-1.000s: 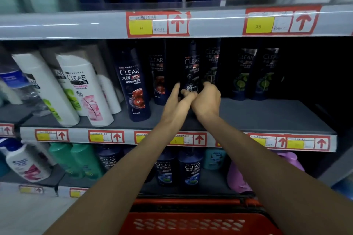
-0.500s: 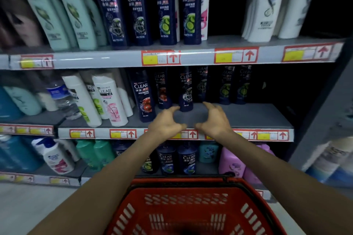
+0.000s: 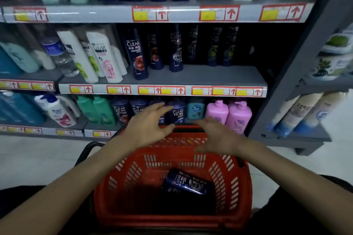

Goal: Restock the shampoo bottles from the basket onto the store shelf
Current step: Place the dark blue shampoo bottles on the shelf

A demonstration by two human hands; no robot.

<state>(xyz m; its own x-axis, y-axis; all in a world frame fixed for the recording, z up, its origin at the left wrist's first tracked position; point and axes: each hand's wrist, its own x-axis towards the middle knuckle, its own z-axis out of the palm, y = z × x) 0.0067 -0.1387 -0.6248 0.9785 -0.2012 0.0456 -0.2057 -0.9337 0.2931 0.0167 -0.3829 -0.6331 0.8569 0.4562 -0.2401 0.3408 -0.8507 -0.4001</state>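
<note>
Both hands have dropped away from the front edge of the middle shelf [image 3: 206, 77] and now hover over the far rim of the red basket [image 3: 245, 192]. The view has tipped down too, so the basket's inside shows.

One dark blue shampoo bottle [image 3: 186, 182] lies on its side on the basket floor, towards the right, well below both hands and touched by neither.

On the middle shelf a row of dark blue CLEAR bottles [image 3: 136, 53] stands upright, with white CLEAR bottles [image 3: 104, 55] leaning to their left. The front right part of that shelf is bare grey board. Red and yellow price tags [image 3: 162, 90] run along its lip. On the lower shelf behind the hands stand green bottles [image 3: 95, 110], more dark blue ones, a teal bottle [image 3: 195, 109] and two pink pump bottles [image 3: 238, 116]. A black basket handle [image 3: 86, 150] hangs down on the left.

The left grip [image 3: 150, 128] is wide, fingers spread and slightly bent, holding nothing. The right grip [image 3: 215, 135] is likewise wide and empty, blurred, palm down just above the basket's far rim. The two are apart, with the rim showing between them.
</note>
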